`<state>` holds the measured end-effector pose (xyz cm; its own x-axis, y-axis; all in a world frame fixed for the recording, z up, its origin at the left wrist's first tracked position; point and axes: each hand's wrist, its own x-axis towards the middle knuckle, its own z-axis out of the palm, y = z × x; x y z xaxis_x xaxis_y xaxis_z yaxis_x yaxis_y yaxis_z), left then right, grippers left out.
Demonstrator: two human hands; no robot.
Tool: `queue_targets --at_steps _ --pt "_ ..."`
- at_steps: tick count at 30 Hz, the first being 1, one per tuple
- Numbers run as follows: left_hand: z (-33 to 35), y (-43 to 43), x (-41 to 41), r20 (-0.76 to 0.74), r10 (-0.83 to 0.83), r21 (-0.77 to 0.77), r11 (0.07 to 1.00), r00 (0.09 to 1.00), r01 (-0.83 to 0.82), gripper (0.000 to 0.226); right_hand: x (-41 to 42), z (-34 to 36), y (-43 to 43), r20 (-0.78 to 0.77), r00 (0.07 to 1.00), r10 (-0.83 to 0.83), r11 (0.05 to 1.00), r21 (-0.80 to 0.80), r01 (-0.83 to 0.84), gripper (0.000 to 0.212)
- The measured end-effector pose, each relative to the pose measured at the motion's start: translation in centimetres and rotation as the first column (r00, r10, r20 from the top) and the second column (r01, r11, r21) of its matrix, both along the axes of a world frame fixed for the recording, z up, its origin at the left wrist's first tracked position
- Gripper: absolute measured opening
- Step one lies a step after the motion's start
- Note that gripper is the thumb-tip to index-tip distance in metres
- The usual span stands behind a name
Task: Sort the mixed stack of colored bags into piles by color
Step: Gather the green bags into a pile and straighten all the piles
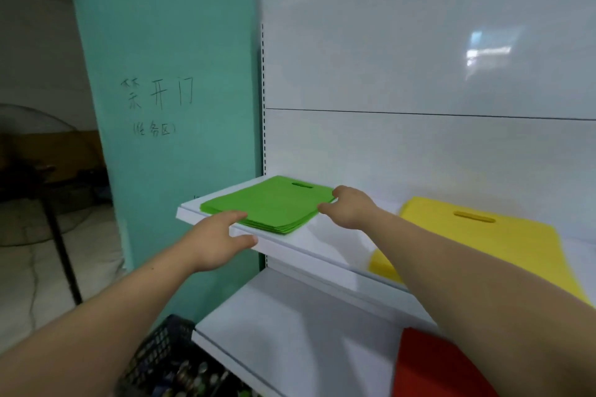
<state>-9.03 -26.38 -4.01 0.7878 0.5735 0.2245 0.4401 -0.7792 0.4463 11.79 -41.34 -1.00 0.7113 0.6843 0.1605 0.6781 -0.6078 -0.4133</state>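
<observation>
White shelving unit: upper shelf (290,243), lower shelf (290,316), glossy back panel (419,42), slotted upright (263,90). Teal wall (167,26) to the left with handwritten characters (158,95). Black mesh basket (161,351) bottom left, contents blurred; standing fan (35,171) far left.

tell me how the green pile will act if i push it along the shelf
Likely to shear: the green pile is thin loose sheets, edges fanned at the front corner. Probably light and floppy if lifted by one edge, given how flat it lies. The smooth shelf should let it slide easily.
</observation>
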Motion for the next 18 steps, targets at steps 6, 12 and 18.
queue_targets --at_steps 6,12,18 --pt "-0.3 6.8 4.3 -0.030 0.038 0.013 0.999 0.999 -0.038 0.064 4.6 -1.5 7.3 0.017 1.000 -0.017 0.994 -0.112 0.019 0.055" --pt "0.3 14.1 8.6 -0.071 0.054 0.002 0.999 0.996 -0.054 0.055 8.5 -3.3 12.7 0.017 0.993 -0.119 0.982 -0.149 0.120 0.073" --pt "0.1 20.9 12.3 -0.209 -0.087 -0.006 0.996 0.974 0.087 0.065 9.0 -3.4 14.4 0.018 0.978 -0.208 0.959 -0.192 0.207 0.079"
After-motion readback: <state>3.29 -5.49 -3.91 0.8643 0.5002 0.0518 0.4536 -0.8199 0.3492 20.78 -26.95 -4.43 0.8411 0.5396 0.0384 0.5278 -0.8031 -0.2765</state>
